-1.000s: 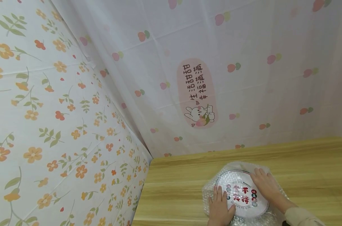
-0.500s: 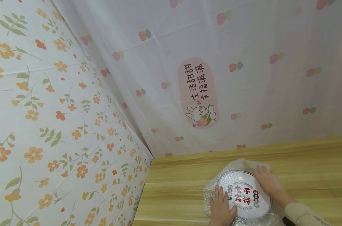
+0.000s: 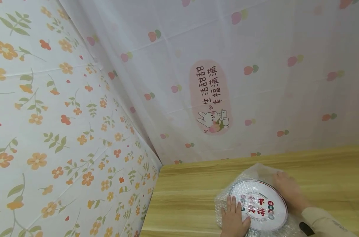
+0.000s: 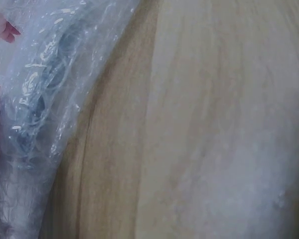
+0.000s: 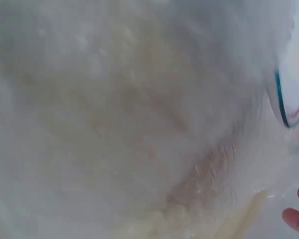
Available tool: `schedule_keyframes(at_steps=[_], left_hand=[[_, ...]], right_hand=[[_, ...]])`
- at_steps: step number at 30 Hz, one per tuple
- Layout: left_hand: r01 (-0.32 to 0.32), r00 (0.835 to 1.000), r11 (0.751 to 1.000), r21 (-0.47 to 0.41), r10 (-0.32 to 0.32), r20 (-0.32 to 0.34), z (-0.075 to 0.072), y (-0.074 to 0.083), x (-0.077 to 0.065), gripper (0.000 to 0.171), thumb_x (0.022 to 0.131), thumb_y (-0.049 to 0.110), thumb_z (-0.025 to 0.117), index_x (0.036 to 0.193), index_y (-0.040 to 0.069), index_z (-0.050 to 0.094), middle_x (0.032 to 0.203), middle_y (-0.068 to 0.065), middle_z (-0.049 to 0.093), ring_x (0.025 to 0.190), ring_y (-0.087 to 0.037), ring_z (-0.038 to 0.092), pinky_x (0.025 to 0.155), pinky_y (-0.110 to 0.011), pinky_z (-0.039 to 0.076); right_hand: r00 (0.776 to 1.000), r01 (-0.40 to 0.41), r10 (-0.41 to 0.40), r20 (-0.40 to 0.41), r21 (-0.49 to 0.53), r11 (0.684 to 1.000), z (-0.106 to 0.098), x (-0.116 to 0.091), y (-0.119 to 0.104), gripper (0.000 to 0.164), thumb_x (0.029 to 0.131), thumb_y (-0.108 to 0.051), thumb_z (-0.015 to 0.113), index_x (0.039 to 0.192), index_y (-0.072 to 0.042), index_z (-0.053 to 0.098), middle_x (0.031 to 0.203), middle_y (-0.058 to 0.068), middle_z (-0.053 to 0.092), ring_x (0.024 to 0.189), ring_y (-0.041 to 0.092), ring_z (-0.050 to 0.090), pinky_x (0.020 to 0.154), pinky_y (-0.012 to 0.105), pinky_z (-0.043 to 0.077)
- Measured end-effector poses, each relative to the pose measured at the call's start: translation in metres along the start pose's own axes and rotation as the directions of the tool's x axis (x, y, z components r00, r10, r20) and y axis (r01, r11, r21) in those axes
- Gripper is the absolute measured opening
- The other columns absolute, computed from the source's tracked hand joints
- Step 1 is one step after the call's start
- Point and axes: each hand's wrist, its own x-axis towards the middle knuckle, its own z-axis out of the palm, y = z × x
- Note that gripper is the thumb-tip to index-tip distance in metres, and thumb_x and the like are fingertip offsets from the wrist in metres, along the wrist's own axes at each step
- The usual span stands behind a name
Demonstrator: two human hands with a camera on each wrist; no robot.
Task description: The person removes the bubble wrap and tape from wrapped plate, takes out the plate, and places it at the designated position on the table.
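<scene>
A round white plate (image 3: 274,217) with red characters and a dark rim line lies on a sheet of bubble wrap (image 3: 222,207). My left hand (image 3: 234,219) rests on the plate's left side, fingers spread, with wrap around it. In the left wrist view the wrap (image 4: 65,99) covers a dark edge. At the right, my right hand (image 3: 289,191) is blurred over the wrap's right part, just beyond the plate rim. Fingertips (image 5: 295,219) show apart from one another in the right wrist view, beside cloudy wrap (image 5: 139,124) near the camera. Their contact with the wrap is unclear.
The wood-grain table (image 3: 179,200) extends left and right of the wrap. A flower-print cloth (image 3: 78,131) hangs along the left, and a pale cloth (image 3: 167,115) with a rabbit print along the back. A black band shows near the right sleeve (image 3: 321,220).
My right hand has moved right, off the plate's rim. The wrap's far corner stands out more, and more of the plate's right edge shows. My left hand stays on the plate.
</scene>
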Motion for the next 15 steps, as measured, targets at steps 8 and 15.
schedule_keyframes(at_steps=[8,15], left_hand=[[0.002,1.0,1.0,0.015,-0.002,0.017,0.0,0.0,0.002,0.055,0.083,0.055,0.042,0.12,0.018,0.056,0.133,-0.002,0.043,0.126,-0.021,0.033,0.083,-0.045,0.039],[-0.006,1.0,1.0,0.02,0.006,-0.005,0.002,0.0,0.002,0.054,0.083,0.055,0.042,0.119,0.018,0.056,0.133,-0.002,0.043,0.126,-0.021,0.033,0.083,-0.045,0.039]], right_hand=[[0.994,-0.088,0.077,0.074,0.158,0.984,-0.001,0.005,0.008,0.035,0.078,0.003,0.051,0.111,0.015,0.045,0.105,0.034,0.048,0.097,0.05,0.046,0.073,0.057,0.04],[0.978,-0.163,0.118,0.173,0.278,0.946,0.001,0.004,0.014,0.038,0.088,-0.005,0.046,0.116,0.019,0.038,0.111,0.039,0.043,0.098,0.054,0.044,0.077,0.058,0.037]])
